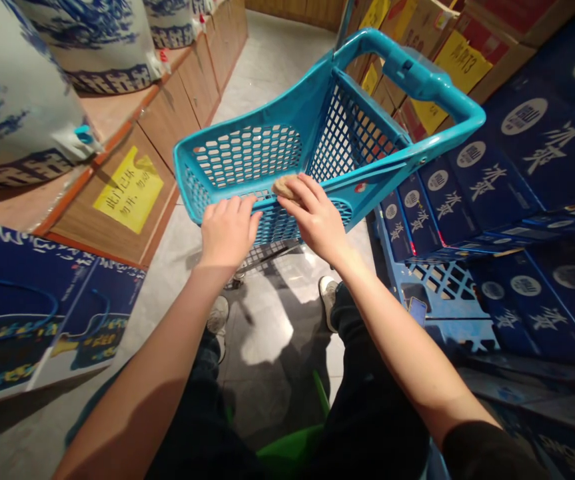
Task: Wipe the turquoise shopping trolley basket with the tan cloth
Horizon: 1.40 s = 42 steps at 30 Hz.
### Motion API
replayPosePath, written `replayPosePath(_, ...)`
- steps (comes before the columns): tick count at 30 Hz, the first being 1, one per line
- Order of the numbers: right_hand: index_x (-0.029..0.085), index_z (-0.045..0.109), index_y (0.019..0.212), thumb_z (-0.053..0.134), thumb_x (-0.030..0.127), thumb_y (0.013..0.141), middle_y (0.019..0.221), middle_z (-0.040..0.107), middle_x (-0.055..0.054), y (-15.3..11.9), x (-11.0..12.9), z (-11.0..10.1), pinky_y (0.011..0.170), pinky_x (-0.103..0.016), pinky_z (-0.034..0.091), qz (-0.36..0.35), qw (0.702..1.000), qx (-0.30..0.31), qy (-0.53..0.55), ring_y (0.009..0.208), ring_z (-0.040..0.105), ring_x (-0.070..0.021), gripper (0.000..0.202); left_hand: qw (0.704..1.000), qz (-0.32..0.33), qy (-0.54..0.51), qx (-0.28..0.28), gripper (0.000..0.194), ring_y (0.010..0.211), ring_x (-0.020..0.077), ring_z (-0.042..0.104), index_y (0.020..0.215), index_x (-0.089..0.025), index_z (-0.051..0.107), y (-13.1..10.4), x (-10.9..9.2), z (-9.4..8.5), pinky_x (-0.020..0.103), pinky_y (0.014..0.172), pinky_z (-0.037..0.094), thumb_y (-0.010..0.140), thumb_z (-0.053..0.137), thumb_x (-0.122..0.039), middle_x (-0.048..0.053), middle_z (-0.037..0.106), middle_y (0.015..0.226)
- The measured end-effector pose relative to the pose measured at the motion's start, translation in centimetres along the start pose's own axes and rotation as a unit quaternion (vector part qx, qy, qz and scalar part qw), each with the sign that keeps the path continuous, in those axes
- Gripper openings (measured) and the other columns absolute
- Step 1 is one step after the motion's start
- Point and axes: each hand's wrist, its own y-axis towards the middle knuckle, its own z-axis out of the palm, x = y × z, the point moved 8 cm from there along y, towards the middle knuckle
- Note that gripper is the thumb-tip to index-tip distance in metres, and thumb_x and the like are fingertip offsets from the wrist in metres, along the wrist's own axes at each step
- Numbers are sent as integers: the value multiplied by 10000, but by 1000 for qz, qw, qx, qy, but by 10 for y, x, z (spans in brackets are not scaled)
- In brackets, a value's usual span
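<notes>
In front of me stands a blue plastic shopping cart point(287, 127), turned sideways, with latticed walls and a looped handle at the upper right. My left hand point(228, 230) lies on its near rim, fingers hooked over the edge. A little to the right, my right hand point(317, 217) presses a small crumpled brownish cloth point(284, 187) against the same rim. The fingers of that hand are closed over the cloth and cover part of it. Nothing lies in the visible part of the basket.
Wooden cabinets point(177, 93) carrying blue-and-white jars point(107, 40) line the left. Navy gift bags point(32, 313) stand below. Stacked dark blue cartons point(532, 153) rise at right beside a blue pallet point(447, 300). Part of something green point(292, 447) shows between my legs.
</notes>
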Motion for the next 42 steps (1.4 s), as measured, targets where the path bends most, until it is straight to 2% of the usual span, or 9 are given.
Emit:
replayPosePath(8,371,690,1518,365,214,1135,1704,604,-46,-21,-95,-46,1349,-777,429,130,989,-49,-51,1674,467,-376,526,1000,15,0,13,458,1245,437,694,1509,-155,680,1,-1,-1,570,1029,530,1148,469,-344,208,765,1278)
replayPosePath(12,337,737,1452,414,202,1124,1669,636,-70,-19,-62,-33,1353,-674,483,116,989,-73,-61,1668,478,-338,480,1000,7,3,6,455,1237,436,690,1492,-154,687,0,-2,-2,568,1021,530,1144,465,-346,208,763,1272)
replayPosePath(17,333,718,1523,369,119,1105,1711,628,-14,-1,-2,-1,1411,-548,461,29,999,44,-10,1691,474,-246,585,1000,4,3,-5,438,1237,416,691,1484,-177,686,-1,-1,-1,537,1020,522,1146,472,-355,188,768,1260)
replayPosePath(24,330,730,1462,346,216,1155,1688,649,-47,-12,-79,-37,1378,-663,455,113,992,-25,-42,1670,490,-323,505,1000,13,-2,-24,441,1210,412,683,1474,-186,687,-1,2,1,546,1005,528,1137,472,-372,185,768,1245)
replayPosePath(28,337,739,1441,343,192,1141,1691,640,-57,-14,-54,-29,1378,-658,467,123,990,-51,-51,1680,482,-325,518,1000,-3,-11,-16,448,1236,419,686,1480,-205,697,-1,2,1,566,1030,529,1136,470,-381,187,766,1265)
replayPosePath(32,356,708,1529,386,104,1091,1761,580,-5,-3,-2,-6,1410,-581,461,37,997,66,5,1710,451,-266,599,999,-4,-26,-23,462,1236,439,678,1474,-193,702,-2,3,0,599,1034,527,1128,461,-383,207,761,1260)
replayPosePath(34,359,697,1545,402,86,1071,1777,562,11,-1,-8,-9,1411,-576,460,42,995,89,18,1712,446,-267,622,999,6,-24,-37,458,1214,432,677,1465,-198,702,-2,3,-1,590,1017,527,1125,458,-383,201,766,1246)
replayPosePath(39,368,694,1508,356,222,1148,1730,611,-9,-6,-72,-35,1377,-664,470,120,993,18,6,1651,512,-313,515,999,16,-12,-36,456,1205,411,677,1460,-218,699,-2,5,1,555,1001,526,1129,447,-406,179,769,1245)
replayPosePath(42,343,717,1438,323,272,1172,1706,626,-39,-10,-70,-33,1386,-669,449,131,991,-23,-5,1645,509,-328,480,999,13,-6,-31,452,1210,406,684,1461,-208,696,-1,4,0,544,1003,527,1135,451,-403,178,772,1249)
